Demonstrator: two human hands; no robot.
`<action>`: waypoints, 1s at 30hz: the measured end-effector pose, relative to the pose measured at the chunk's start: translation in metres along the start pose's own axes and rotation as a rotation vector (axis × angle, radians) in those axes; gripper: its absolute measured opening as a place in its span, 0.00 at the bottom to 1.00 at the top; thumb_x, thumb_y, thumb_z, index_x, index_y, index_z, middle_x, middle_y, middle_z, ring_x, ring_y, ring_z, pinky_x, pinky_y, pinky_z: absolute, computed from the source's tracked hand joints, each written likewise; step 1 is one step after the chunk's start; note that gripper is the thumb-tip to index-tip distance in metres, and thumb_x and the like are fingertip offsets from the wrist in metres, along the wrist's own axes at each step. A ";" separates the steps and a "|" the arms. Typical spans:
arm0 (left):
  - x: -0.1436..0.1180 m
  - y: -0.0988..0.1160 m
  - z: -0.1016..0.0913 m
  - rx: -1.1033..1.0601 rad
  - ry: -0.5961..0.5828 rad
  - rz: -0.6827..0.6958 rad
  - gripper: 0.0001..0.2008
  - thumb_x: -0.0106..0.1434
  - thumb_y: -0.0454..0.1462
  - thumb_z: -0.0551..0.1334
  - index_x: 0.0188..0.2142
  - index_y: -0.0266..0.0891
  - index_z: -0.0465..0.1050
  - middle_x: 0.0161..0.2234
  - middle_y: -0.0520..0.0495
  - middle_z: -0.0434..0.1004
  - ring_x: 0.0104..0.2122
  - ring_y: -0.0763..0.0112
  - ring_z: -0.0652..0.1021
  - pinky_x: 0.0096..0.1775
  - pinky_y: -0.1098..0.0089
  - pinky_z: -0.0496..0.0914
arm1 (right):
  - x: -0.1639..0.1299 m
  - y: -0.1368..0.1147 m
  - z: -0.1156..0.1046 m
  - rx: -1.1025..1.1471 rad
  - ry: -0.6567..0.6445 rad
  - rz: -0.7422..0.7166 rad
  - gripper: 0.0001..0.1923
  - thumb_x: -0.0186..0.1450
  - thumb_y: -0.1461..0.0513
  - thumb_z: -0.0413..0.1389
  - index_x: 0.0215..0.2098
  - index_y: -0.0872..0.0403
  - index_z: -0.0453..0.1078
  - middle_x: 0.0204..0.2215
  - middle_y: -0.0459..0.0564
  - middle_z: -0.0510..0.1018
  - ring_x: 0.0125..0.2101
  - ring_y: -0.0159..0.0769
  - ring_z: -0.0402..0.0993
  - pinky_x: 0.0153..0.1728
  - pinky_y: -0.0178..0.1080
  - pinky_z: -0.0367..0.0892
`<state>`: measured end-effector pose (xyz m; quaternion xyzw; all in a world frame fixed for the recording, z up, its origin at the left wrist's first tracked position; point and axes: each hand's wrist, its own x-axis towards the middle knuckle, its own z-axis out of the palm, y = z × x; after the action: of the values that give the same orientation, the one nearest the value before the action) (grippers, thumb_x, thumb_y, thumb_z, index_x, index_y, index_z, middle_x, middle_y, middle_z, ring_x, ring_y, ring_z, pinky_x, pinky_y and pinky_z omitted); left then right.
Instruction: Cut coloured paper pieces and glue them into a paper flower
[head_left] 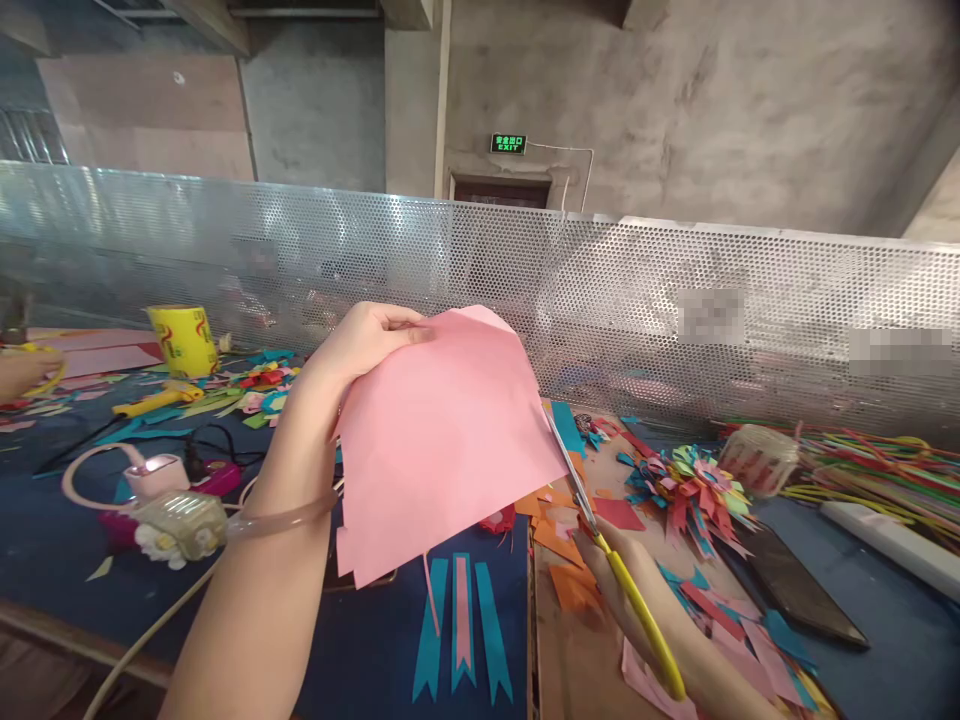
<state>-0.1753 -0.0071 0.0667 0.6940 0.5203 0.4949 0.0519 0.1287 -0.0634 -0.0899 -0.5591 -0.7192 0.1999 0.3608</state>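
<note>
My left hand (386, 335) grips a sheet of pink paper (450, 440) by its upper left edge, thumb on the near face. The sheet is raised above the table, with notched, uneven edges. In my right hand (611, 565) is a pair of scissors (637, 610) with yellow handles. Their blades point up and left and meet the sheet's right edge; whether they are apart there I cannot make out. Below the paper lie blue ribbon-shaped strips (493, 630) with notched ends, the middle one with a pink strip (463, 610) on top.
Paper flowers (694, 480), scraps (742, 630), a dark phone (802, 585) and coloured sticks (885, 475) lie right. Left are a tape roll (182, 340), a yellow glue gun (157, 400), chargers with cables (161, 480) and another person's hand (26, 370). A perforated metal screen (637, 310) stands behind.
</note>
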 end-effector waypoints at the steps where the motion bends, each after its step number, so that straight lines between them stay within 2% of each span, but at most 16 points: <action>1: 0.000 0.000 0.000 0.001 0.002 0.000 0.16 0.48 0.47 0.63 0.32 0.40 0.78 0.32 0.50 0.79 0.33 0.66 0.75 0.34 0.71 0.67 | 0.000 0.000 0.000 0.001 0.000 -0.006 0.18 0.60 0.50 0.43 0.20 0.53 0.57 0.14 0.44 0.62 0.18 0.31 0.60 0.19 0.32 0.55; 18: 0.000 0.002 0.001 -0.015 0.006 0.003 0.16 0.48 0.47 0.64 0.32 0.40 0.78 0.31 0.49 0.79 0.34 0.65 0.75 0.34 0.71 0.67 | -0.001 -0.002 -0.005 0.022 -0.043 -0.019 0.21 0.60 0.49 0.42 0.18 0.53 0.54 0.12 0.42 0.55 0.16 0.29 0.55 0.17 0.32 0.50; 30: 0.000 -0.001 0.003 -0.019 -0.037 0.023 0.17 0.48 0.47 0.64 0.33 0.38 0.78 0.32 0.49 0.79 0.33 0.66 0.75 0.35 0.71 0.67 | 0.001 0.008 0.001 0.051 -0.093 -0.054 0.15 0.59 0.51 0.47 0.24 0.53 0.59 0.19 0.44 0.67 0.21 0.31 0.62 0.22 0.31 0.57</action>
<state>-0.1734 -0.0053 0.0650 0.7086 0.5064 0.4875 0.0623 0.1326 -0.0604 -0.0959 -0.5202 -0.7448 0.2339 0.3464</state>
